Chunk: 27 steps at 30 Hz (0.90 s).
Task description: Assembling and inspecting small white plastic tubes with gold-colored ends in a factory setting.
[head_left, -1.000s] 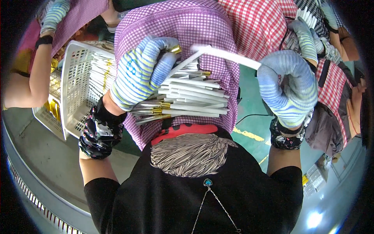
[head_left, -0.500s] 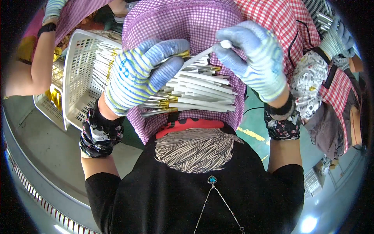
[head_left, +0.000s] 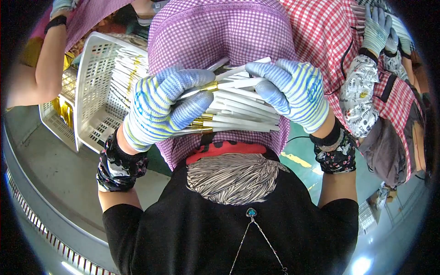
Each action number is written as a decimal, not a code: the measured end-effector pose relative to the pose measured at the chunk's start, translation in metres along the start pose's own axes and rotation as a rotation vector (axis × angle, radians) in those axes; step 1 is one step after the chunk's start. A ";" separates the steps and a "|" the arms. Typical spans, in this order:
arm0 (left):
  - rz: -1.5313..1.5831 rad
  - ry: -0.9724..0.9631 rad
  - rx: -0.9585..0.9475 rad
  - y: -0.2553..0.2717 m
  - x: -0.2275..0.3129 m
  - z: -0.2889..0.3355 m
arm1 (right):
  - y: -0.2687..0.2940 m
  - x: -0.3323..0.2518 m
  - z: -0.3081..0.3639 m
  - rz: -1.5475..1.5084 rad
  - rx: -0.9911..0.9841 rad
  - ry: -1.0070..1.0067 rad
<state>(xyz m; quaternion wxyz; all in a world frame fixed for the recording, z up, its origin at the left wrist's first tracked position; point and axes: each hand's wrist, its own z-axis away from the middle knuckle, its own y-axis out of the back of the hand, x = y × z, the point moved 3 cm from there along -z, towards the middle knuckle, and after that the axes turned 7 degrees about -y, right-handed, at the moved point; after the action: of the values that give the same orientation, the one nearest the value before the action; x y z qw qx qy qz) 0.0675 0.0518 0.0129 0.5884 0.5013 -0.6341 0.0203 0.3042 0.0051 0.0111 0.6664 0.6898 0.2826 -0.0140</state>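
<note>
Brush (head_left: 239, 84) seems light, stiff; best held where your left hand (head_left: 160, 103) pinches its ferrule (head_left: 212, 86), right hand (head_left: 297, 94) its handle.

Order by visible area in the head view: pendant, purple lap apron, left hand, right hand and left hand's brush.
1. Purple lap apron
2. Left hand and right hand: too alike to rank
3. Left hand's brush
4. Pendant

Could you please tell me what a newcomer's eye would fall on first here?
Probably the striped-gloved left hand, near the centre, pinching a brush at its gold band, the gloved right hand at its white handle. Below lies a pile of white-handled brushes on purple checked cloth; a white perforated basket sits at left.
</note>
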 end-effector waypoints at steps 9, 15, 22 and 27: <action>-0.039 0.077 -0.256 -0.009 0.018 0.022 | -0.008 -0.030 0.030 0.190 -0.072 0.114; 0.072 0.157 -0.333 -0.018 0.030 0.036 | -0.013 -0.045 0.052 0.096 -0.167 0.060; 0.125 0.073 -0.292 -0.038 0.037 0.049 | -0.029 -0.055 0.065 -0.138 -0.269 -0.012; -0.011 -0.030 -0.426 -0.044 0.042 0.062 | -0.048 -0.062 0.091 -0.266 -0.368 -0.063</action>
<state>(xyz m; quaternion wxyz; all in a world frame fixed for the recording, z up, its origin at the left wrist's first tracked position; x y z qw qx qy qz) 0.0601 -0.0336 0.0014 0.6715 0.3694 -0.6301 -0.1248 0.2647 -0.1044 -0.0178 0.7818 0.5126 0.3476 -0.0715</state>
